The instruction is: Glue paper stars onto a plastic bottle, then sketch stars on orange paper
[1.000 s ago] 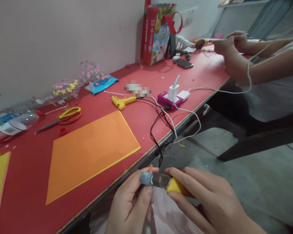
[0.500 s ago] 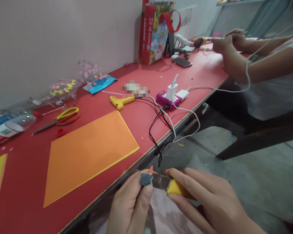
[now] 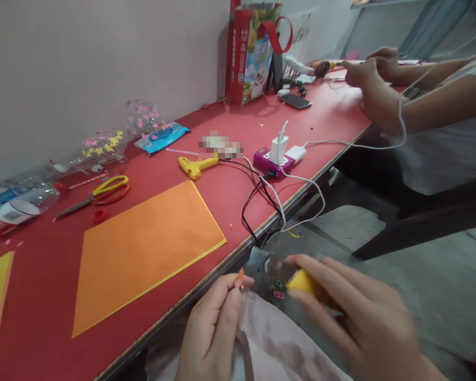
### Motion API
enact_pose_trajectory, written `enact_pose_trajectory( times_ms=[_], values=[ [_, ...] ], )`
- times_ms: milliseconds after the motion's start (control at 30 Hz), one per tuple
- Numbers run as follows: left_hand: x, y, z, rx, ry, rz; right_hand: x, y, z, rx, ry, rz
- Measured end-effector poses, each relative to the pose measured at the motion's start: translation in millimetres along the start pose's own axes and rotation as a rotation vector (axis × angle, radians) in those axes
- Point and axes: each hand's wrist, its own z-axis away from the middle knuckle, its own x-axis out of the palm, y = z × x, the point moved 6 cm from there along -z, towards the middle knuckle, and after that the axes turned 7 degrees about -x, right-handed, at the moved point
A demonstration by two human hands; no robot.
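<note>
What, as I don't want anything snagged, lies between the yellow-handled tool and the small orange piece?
Nothing visible. The yellow-handled tool in the right hand is apart from the small orange piece pinched in the left hand; the gap shows only floor beyond.
</note>
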Motion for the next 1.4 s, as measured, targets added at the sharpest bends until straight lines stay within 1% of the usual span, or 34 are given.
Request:
enact_pose_trajectory(
  times_ms=[67,133,300,467,600,667,800,933,1033,1100,1200,1300,1400],
  values=[
    [1.2,-1,1,-0.013,-0.022,0.031,4,-6,-1,-0.052,-0.055,-0.060],
    [1.8,-2,3,-0.017,-0.043,0.047,7,-11,-2,-0.067,-0.080,-0.086],
    [-4.1,-6,7,0.023,-0.008,0.075,10,-14,0,-0.071,-0.096,-0.101],
    [-0.3,-6,4,0.036,-0.083,0.029,9,-14,-1,-0.074,-0.095,-0.112],
    [1.6,-1,1,0.073,-0.096,-0.017,9,-14,-2,-0.075,-0.086,-0.109],
    [1.8,0,0,0.086,-0.092,-0.033,9,-14,-2,-0.066,-0.080,-0.101],
    [0.5,1,-1,0.125,-0.048,-0.106,9,-14,-1,-0.053,-0.059,-0.089],
    [0.1,-1,-2,0.107,-0.038,-0.157,10,-11,1,-0.051,-0.036,-0.027],
    [-0.1,-2,-2,0.105,-0.027,-0.192,7,-1,3,0.013,-0.005,0.038],
    [-0.6,-1,-2,0.111,-0.007,-0.177,5,3,5,0.040,-0.004,0.036],
    [-1.0,-1,-2,0.098,0.025,-0.140,6,-1,4,-0.012,-0.044,-0.032],
    [1.5,-2,-2,0.072,-0.002,-0.137,8,-7,2,-0.042,-0.073,-0.078],
    [1.8,-3,-2,0.058,-0.021,-0.095,9,-11,1,-0.051,-0.072,-0.088]
  ],
)
